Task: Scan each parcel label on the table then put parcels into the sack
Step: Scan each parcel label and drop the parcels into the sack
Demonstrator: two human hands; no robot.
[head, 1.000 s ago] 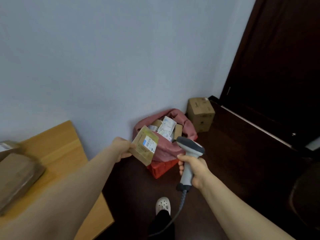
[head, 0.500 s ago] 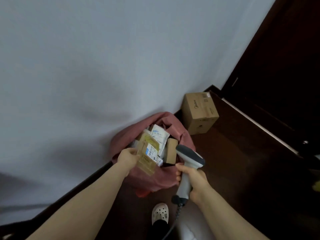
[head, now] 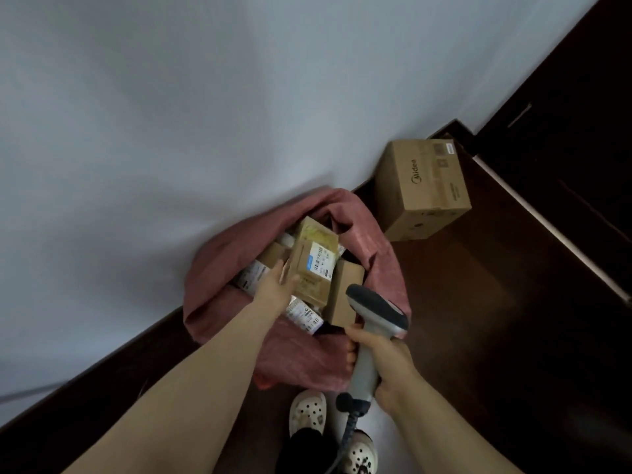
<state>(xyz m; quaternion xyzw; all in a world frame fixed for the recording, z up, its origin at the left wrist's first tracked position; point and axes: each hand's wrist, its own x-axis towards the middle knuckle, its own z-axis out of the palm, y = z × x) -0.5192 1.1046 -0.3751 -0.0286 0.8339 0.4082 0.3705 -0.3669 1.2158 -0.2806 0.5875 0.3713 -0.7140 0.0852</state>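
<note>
Left hand (head: 277, 288): reaching forward into the mouth of the sack, holding the parcel by its near left edge. The thumb lies across the labelled face and the fingers (head: 277, 267) run along the left side. How far they wrap underneath is hidden.
Parcel (head: 316, 265): a tan carton, label up, lying on top of the pile inside the sack, just beside a plain brown box (head: 343, 293).
Sack (head: 219, 268): pink cloth on the dark floor against the wall, mouth open and well filled, with white labelled packets (head: 305, 315) showing under the wrist.
Key relation: the parcel lies ahead and to the right of the left fingers. Its long axis runs away from the person toward the wall, so the hand has only the near end.
Right hand (head: 384, 362): wrapped tight round the handle of the scanner (head: 376, 307). The scanner head hangs over the sack's near right rim and points away from the label.
Nearer hand: the left, clearly. The right is busy and stands off to the side.
Step, as I read it: this is the drop. The parcel looks seated, so letting go should be all that remains.
Risk: it sits high on the pile and could slide toward the brown box.
Also there: a large cardboard box (head: 424, 189) by the wall.
</note>
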